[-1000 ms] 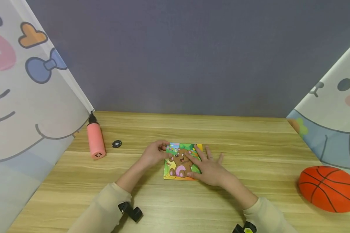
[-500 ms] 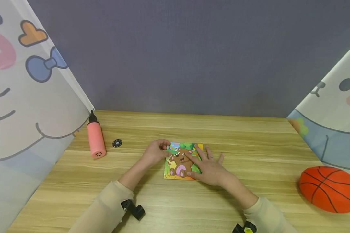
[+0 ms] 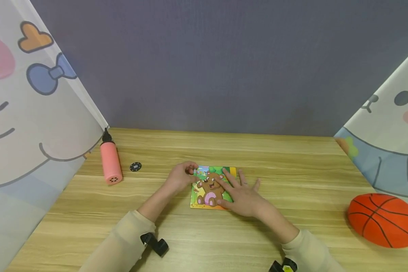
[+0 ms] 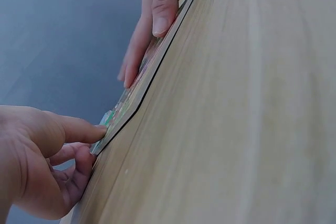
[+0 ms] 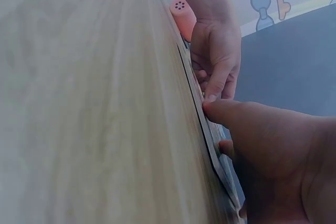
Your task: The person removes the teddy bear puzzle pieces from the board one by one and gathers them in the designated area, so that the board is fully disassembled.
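Observation:
A flat, square jigsaw puzzle (image 3: 210, 196) with a brown cartoon bear lies on the wooden table. My left hand (image 3: 180, 179) is at its upper left edge, with the thumb on the picture side and the other fingers curled at the rim. In the left wrist view, the puzzle's edge (image 4: 139, 98) runs between both hands, and a small greenish bit stands slightly proud by the left thumb (image 4: 94, 130). Across the puzzle's right side my right hand (image 3: 243, 198) rests with spread, straight fingers, covering part of the picture. The right wrist view hides most of the puzzle's surface.
A pink hand pump (image 3: 110, 162) with a black nozzle lies at the left. Beside it is a black round chip (image 3: 135, 166). An orange-red ball (image 3: 384, 221) with black lines sits at the right. A grey panel (image 3: 204, 68) rises behind the table (image 3: 204, 241).

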`<state>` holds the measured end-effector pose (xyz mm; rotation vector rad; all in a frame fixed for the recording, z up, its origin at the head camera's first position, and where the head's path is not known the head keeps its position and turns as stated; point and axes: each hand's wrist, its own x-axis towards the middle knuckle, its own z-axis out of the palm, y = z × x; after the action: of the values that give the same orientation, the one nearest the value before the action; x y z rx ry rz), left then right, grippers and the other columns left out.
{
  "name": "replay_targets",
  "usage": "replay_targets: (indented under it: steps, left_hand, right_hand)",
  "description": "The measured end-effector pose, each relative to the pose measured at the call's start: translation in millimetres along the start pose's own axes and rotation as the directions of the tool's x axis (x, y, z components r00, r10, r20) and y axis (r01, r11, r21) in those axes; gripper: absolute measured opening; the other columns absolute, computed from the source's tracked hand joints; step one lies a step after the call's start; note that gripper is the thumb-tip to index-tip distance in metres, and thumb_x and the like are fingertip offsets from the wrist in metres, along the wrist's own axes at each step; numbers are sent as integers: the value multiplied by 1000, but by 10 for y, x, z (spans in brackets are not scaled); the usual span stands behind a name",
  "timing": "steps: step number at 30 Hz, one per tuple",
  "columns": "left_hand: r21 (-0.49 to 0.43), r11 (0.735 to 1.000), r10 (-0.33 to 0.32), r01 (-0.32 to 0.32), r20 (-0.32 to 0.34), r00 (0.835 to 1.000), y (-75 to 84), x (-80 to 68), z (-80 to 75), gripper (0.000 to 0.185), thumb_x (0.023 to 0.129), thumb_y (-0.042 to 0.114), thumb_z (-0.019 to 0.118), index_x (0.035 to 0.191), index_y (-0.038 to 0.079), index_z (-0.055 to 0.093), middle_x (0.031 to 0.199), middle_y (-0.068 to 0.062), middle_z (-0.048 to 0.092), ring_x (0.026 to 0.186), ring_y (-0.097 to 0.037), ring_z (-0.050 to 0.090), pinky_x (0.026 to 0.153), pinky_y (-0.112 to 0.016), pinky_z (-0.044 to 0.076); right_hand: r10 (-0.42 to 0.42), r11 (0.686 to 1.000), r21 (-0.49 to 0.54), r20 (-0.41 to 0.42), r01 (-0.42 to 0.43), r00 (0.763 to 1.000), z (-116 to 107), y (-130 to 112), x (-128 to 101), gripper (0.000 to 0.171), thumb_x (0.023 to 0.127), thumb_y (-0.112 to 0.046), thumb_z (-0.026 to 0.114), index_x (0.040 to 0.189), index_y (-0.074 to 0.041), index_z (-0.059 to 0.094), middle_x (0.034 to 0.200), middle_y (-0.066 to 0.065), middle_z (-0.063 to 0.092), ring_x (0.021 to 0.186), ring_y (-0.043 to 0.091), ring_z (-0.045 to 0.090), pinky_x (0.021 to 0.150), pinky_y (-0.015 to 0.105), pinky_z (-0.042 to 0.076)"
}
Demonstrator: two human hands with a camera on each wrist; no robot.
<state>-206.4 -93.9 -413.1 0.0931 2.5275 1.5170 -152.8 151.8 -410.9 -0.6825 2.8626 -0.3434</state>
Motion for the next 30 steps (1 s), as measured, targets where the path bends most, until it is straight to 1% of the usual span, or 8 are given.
replay_targets:
  steps: [2,5,10,14,18,22,27,30]
  left_hand:
    - [-3,1000,1,-1,-1,1000,9,-2,-4,37,82,0,80,115,9,68,94,-5,55,85,-21,50,66,-28,44]
    - [-9,1000,1,-1,-3,1000,22,-2,-8,37,82,-1,80,115,9,67,94,-6,54,85,-21,50,66,-28,44]
    - [-46,999,-5,5,2,1000,16,-1,-17,36,82,-1,80,115,7,67,96,-6,54,87,-21,50,69,-29,45]
    - [-97,995,5,-4,14,1000,5,-12,-35,31,86,-1,77,115,5,68,97,-7,55,90,-22,52,74,-30,47]
    - [-122,992,18,-18,-5,1000,-8,-6,-37,24,89,1,74,113,5,69,98,-7,59,91,-21,55,73,-29,51]
    - [-159,987,10,-14,-27,1000,-24,7,-33,21,90,3,74,110,6,70,100,-7,65,84,-20,60,66,-29,52]
    - [-218,976,-6,4,-8,1000,-44,11,-42,22,92,3,73,113,6,69,95,-8,72,70,-20,62,61,-29,53]
    - [-229,973,-3,0,-11,1000,-43,11,-52,23,92,4,72,115,6,69,92,-8,73,66,-19,62,58,-29,51]
  right_hand:
    - [-7,1000,3,1,7,1000,-4,-17,2,76,98,-69,44,162,-34,23,169,-5,9,149,50,2,89,92,1]
    - [-11,1000,13,0,11,1000,-12,-41,1,76,99,-68,44,162,-31,24,168,-9,10,150,48,1,88,92,1]
    - [-19,1000,14,-12,20,1000,-10,-53,1,75,99,-66,44,161,-27,28,168,-8,12,149,50,1,88,92,1]
    - [-29,1000,10,-21,29,999,15,-44,1,75,100,-66,44,161,-26,29,168,-7,12,149,51,2,87,93,2]
    - [-29,999,14,-23,29,999,36,-41,0,75,99,-67,43,161,-27,29,169,-8,11,149,50,0,88,92,1]
    - [-26,999,17,-21,27,999,39,-41,0,75,100,-67,42,161,-27,27,169,-7,11,149,50,0,89,92,0]
    - [-28,999,19,-12,28,1000,30,-48,-3,75,100,-67,42,162,-27,27,169,-7,10,149,51,-1,89,92,0]
    - [-29,999,21,-12,29,999,25,-48,1,75,100,-66,42,162,-27,26,169,-7,10,148,51,-1,89,92,0]
